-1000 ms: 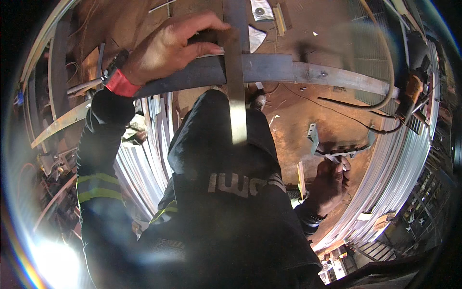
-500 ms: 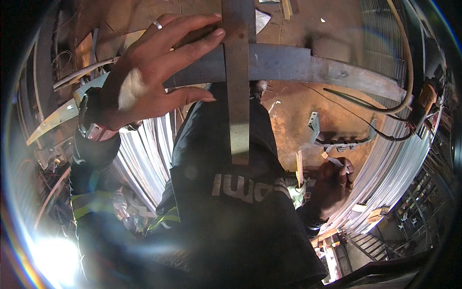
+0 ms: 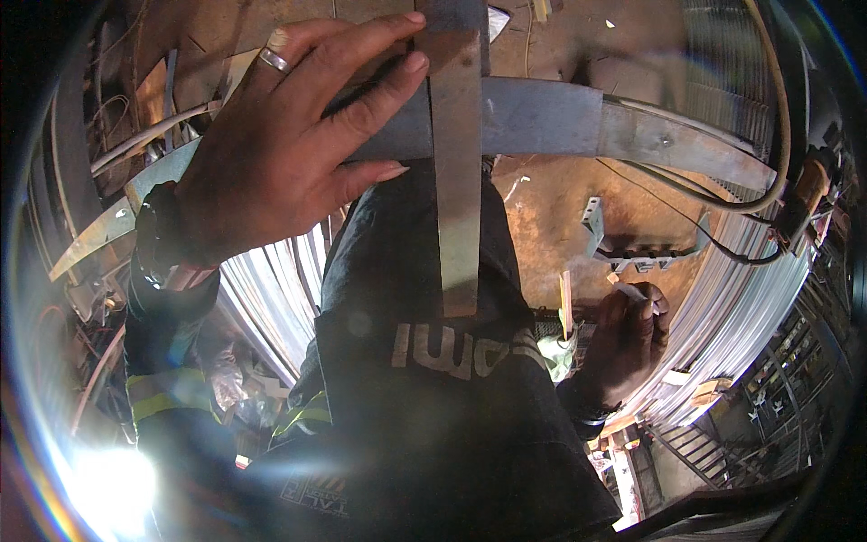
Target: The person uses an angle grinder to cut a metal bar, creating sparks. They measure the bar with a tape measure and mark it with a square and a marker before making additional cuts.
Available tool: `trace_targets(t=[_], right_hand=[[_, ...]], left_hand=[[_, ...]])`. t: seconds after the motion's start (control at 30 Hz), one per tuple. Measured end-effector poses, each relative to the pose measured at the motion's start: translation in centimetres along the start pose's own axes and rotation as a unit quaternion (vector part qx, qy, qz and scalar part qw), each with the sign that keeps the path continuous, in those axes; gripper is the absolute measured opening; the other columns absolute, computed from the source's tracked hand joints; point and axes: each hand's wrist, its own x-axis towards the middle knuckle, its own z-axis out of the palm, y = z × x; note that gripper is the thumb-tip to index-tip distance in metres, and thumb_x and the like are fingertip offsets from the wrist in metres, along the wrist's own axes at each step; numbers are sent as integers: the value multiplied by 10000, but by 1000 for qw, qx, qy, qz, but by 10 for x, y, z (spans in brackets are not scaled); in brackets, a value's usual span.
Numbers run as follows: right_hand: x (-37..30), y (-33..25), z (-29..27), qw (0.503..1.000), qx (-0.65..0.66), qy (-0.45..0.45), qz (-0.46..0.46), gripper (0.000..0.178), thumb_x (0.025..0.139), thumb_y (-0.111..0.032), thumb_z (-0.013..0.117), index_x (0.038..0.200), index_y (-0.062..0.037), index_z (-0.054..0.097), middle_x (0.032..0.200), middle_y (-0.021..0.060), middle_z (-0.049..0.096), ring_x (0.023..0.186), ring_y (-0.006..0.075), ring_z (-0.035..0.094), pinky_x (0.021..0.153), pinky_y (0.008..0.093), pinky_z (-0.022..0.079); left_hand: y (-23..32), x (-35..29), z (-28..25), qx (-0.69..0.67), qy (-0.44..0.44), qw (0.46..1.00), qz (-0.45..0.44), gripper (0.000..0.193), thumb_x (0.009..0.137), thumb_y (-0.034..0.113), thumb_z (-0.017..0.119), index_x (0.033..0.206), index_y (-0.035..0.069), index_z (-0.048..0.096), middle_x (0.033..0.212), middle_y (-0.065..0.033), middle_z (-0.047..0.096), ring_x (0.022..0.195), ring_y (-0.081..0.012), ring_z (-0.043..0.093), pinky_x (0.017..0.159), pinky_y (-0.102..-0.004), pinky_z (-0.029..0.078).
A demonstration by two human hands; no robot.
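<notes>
My left hand [image 3: 289,135] is open over the upper left, fingers spread and a ring on one of them. Its two longest fingertips meet the left edge of a flat steel bar [image 3: 458,172] that runs toward my body. That bar crosses on top of a wide flat metal strip [image 3: 542,117], which spans from left to right. Down at the lower right, my right hand [image 3: 623,339] is closed, pinching a small, pale flat piece [image 3: 629,291] whose exact kind I cannot make out.
Stacked long metal strips [image 3: 722,316] lie at the right, with more [image 3: 275,298] at the left. A notched metal bracket [image 3: 641,253] rests on the brown floor. One cable [image 3: 777,117] curves down the right side. Bright glare [image 3: 113,492] covers the lower left.
The bar and strip have shifted slightly right in the view. My left hand looks a little larger, its fingertips still by the bar. My right hand keeps its pinch.
</notes>
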Motion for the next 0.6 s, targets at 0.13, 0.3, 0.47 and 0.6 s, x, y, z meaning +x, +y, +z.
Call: trace_targets(t=[0.13,0.3,0.47,0.6], right_hand=[[4,5,7,999,40,7,-11,204,972,-141,603,1078,33,610,913,120,622,700,165,537,605,288,430],[8,7,8,998,58,-14,-22,189,954,-110,620,1065,43,611,936,122,623,680,174,544,575,286,435],[10,8,12,998,52,-2,-19,204,949,-112,631,1078,45,618,947,127,630,675,176,558,572,286,442],[9,6,14,999,44,-9,-21,218,950,-127,637,1081,46,620,918,123,636,661,173,562,567,282,441]], left_hand=[[-1,-1,5,-1,9,1000,8,970,721,267,795,1546,124,306,1564,-194,313,1304,-394,421,1075,-498,344],[-2,2,1,-33,24,999,20,1019,680,231,814,1550,124,295,1567,-199,315,1296,-400,432,1071,-500,351],[-1,-2,6,-38,32,999,13,1019,664,229,811,1542,109,309,1566,-202,318,1315,-400,420,1072,-492,361],[0,1,2,-30,18,999,15,1023,659,210,808,1543,105,304,1570,-201,312,1321,-401,413,1088,-489,344]])
